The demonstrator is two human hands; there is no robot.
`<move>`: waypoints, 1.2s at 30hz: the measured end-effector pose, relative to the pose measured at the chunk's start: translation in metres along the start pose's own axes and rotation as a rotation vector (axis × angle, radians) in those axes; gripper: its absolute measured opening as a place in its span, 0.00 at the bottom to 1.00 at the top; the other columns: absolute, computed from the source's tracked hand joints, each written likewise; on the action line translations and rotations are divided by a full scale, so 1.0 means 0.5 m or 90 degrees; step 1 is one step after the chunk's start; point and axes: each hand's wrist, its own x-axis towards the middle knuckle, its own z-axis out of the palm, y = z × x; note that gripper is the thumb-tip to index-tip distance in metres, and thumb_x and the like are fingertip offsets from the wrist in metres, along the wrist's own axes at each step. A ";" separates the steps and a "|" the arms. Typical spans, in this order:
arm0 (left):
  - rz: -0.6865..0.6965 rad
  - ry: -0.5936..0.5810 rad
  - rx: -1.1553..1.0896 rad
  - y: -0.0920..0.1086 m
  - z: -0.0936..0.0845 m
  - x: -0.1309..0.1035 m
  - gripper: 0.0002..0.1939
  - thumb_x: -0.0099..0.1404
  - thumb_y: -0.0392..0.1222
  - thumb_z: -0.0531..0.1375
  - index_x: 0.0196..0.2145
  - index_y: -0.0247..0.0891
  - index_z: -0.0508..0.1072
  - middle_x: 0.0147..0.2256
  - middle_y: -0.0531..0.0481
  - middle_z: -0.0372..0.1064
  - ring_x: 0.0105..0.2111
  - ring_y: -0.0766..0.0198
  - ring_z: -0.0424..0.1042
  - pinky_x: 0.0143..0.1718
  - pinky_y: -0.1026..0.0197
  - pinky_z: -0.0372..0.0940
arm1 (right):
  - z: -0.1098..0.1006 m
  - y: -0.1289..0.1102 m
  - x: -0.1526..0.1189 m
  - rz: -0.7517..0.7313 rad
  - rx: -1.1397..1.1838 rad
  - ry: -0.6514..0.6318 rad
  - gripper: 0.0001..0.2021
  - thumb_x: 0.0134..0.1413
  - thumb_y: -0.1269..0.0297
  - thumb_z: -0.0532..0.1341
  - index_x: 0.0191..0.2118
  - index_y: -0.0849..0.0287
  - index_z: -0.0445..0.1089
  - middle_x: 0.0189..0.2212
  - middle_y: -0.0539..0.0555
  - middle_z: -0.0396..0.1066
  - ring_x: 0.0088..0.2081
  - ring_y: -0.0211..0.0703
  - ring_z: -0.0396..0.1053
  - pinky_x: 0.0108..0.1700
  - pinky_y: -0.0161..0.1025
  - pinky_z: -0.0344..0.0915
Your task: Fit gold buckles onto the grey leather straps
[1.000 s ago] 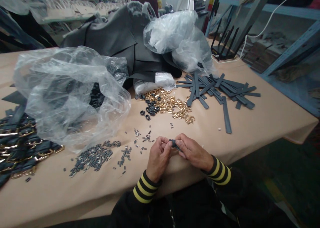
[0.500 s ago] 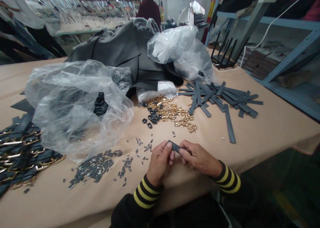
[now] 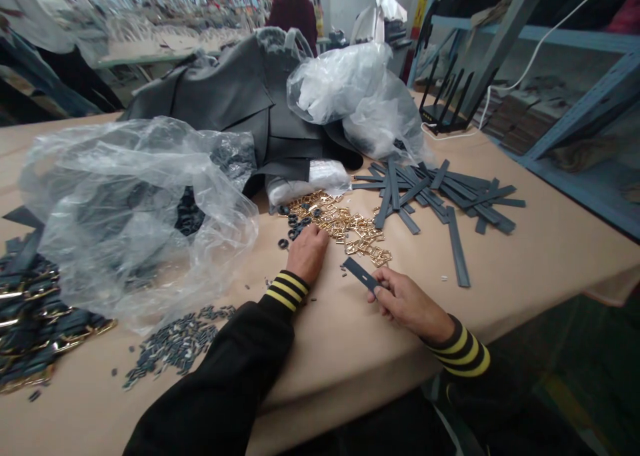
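Observation:
My right hand (image 3: 405, 304) pinches one end of a dark grey strip (image 3: 359, 273) with a small slot in it, held over the tan table. Farther forward, my left hand (image 3: 309, 251) reaches to the near edge of the black rings (image 3: 295, 228) and gold buckles (image 3: 367, 233). Its fingers are curled and point away, so whatever they grip is hidden. Many more dark strips (image 3: 457, 246) lie in a heap to the right of the buckles. Small dark pieces (image 3: 175, 341) are piled left of my left forearm.
Clear plastic bags (image 3: 145, 209) stand on the left, beside dark straps with gold hardware (image 3: 35, 316). Large grey material (image 3: 220, 103) and another plastic bag (image 3: 345, 86) fill the back. A black router (image 3: 445, 116) sits near blue shelving (image 3: 590, 96). People stand in the background.
My left hand has let go of the strip and moved forward to the rings and buckles. The strip stays in my right hand, now with its slot showing. The view has shifted slightly.

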 end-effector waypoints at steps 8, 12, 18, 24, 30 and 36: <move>-0.255 -0.107 -0.442 0.047 -0.035 -0.078 0.10 0.57 0.44 0.56 0.24 0.35 0.63 0.18 0.56 0.57 0.17 0.72 0.58 0.19 0.69 0.56 | 0.004 -0.006 0.006 -0.080 -0.034 0.086 0.08 0.52 0.62 0.54 0.29 0.61 0.61 0.19 0.46 0.58 0.20 0.31 0.54 0.23 0.30 0.53; -0.471 -0.157 -0.838 0.096 -0.026 -0.167 0.09 0.52 0.39 0.62 0.26 0.34 0.64 0.21 0.55 0.63 0.19 0.76 0.63 0.22 0.73 0.60 | 0.032 -0.013 0.006 -0.108 -0.041 0.085 0.09 0.50 0.61 0.56 0.30 0.63 0.64 0.23 0.49 0.63 0.25 0.34 0.59 0.28 0.32 0.57; -0.427 -0.057 -0.872 0.123 0.008 -0.231 0.06 0.54 0.38 0.61 0.27 0.33 0.69 0.26 0.53 0.67 0.26 0.74 0.66 0.28 0.73 0.62 | 0.059 -0.016 -0.012 -0.098 0.041 0.055 0.09 0.50 0.61 0.56 0.31 0.63 0.65 0.23 0.49 0.65 0.25 0.33 0.60 0.28 0.31 0.59; -0.292 -0.014 -0.629 0.131 0.020 -0.255 0.06 0.56 0.41 0.58 0.30 0.34 0.70 0.27 0.52 0.68 0.28 0.69 0.66 0.32 0.67 0.62 | 0.066 -0.008 -0.025 -0.041 0.163 0.011 0.12 0.51 0.58 0.55 0.28 0.64 0.64 0.21 0.48 0.64 0.16 0.28 0.51 0.18 0.28 0.50; -0.309 -0.041 -0.682 0.133 0.019 -0.269 0.08 0.55 0.41 0.59 0.31 0.34 0.68 0.26 0.52 0.67 0.28 0.67 0.68 0.33 0.64 0.65 | 0.069 -0.013 -0.033 -0.004 0.052 0.021 0.09 0.48 0.61 0.56 0.25 0.63 0.63 0.14 0.45 0.58 0.16 0.30 0.54 0.19 0.28 0.51; -0.390 -0.054 -0.725 0.122 0.029 -0.271 0.11 0.56 0.46 0.58 0.28 0.33 0.66 0.26 0.51 0.68 0.26 0.68 0.68 0.30 0.64 0.65 | 0.075 -0.017 -0.039 -0.073 -0.178 0.093 0.07 0.48 0.64 0.56 0.24 0.60 0.61 0.20 0.49 0.63 0.23 0.35 0.60 0.25 0.31 0.56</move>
